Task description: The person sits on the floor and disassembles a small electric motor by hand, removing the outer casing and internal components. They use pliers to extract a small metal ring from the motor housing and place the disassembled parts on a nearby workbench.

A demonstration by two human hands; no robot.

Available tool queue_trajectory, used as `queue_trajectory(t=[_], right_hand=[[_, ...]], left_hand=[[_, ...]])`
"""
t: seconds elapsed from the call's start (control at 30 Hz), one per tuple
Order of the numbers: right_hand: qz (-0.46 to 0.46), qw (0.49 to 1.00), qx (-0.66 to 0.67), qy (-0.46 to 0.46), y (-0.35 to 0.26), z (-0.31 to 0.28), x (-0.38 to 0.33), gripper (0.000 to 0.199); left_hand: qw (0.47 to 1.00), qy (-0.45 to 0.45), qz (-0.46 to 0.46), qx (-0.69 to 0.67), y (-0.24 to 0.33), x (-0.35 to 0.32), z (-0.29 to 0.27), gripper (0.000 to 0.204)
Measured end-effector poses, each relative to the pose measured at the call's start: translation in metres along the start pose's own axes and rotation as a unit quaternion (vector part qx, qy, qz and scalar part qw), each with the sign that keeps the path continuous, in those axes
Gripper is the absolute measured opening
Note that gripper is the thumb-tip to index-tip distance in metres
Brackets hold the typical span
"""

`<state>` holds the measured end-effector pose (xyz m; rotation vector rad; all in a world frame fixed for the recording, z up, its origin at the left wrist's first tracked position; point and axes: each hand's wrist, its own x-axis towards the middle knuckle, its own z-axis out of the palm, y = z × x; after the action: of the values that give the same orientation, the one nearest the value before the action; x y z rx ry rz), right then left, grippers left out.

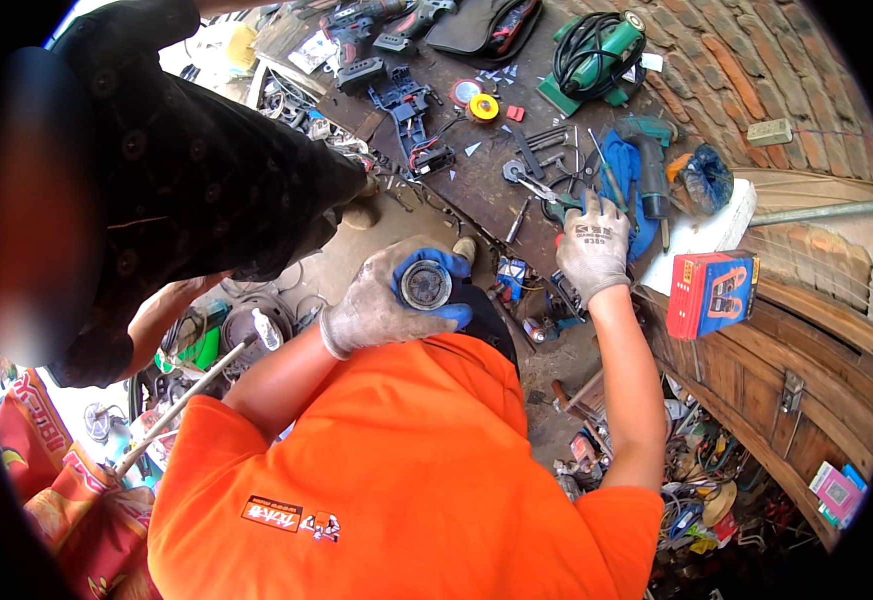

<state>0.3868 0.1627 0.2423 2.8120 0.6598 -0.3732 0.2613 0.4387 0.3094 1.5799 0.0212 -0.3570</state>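
My left hand (382, 300), in a grey and blue work glove, is closed around a round part (426, 285) with a pale rim and a dark ridged face, held in front of my chest. My right hand (597, 240), gloved the same way, reaches palm down over the bench edge. Its fingers look stretched out and apart, though what lies under them is partly hidden. Just left of those fingertips lies a pair of pliers (535, 187). A blue cloth (644, 235) and a screwdriver (612, 180) are close by on the right.
The dark workbench (477, 205) carries a green bench tool with a coiled cable (597, 60), a teal power drill (649, 150), an opened tool housing (407, 110) and yellow tape (483, 107). A red box (714, 295) stands at right. Another person (187, 170) stands at left.
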Motion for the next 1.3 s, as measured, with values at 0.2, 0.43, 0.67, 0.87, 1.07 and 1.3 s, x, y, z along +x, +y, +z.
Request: queue_trajectory(t=[0.2, 0.43, 0.67, 0.87, 1.07, 1.3], right_hand=[[-0.015, 1.000, -0.027, 0.000, -0.003, 0.004, 0.006, 0.029], [-0.020, 0.999, -0.036, 0.022, -0.001, 0.010, 0.007, 0.028], [-0.036, 0.997, -0.050, 0.036, 0.003, 0.002, 0.002, 0.032], [-0.123, 0.968, 0.104, 0.193, 0.012, -0.078, -0.058, 0.026], [-0.259, 0.943, 0.058, 0.203, 0.005, -0.157, -0.086, 0.019], [-0.310, 0.935, 0.007, 0.170, -0.003, -0.179, -0.086, 0.013]], left_hand=[[1.000, 0.016, 0.009, 0.023, -0.003, 0.000, 0.003, 0.047], [1.000, 0.010, 0.000, -0.009, -0.002, 0.002, 0.005, 0.047], [0.999, 0.010, 0.031, -0.003, -0.010, 0.003, 0.007, 0.050], [1.000, -0.011, 0.012, -0.019, -0.004, 0.006, 0.002, 0.052], [0.996, -0.061, 0.033, 0.060, 0.004, 0.012, -0.004, 0.052], [0.993, -0.103, 0.036, 0.052, 0.013, 0.014, -0.002, 0.051]])
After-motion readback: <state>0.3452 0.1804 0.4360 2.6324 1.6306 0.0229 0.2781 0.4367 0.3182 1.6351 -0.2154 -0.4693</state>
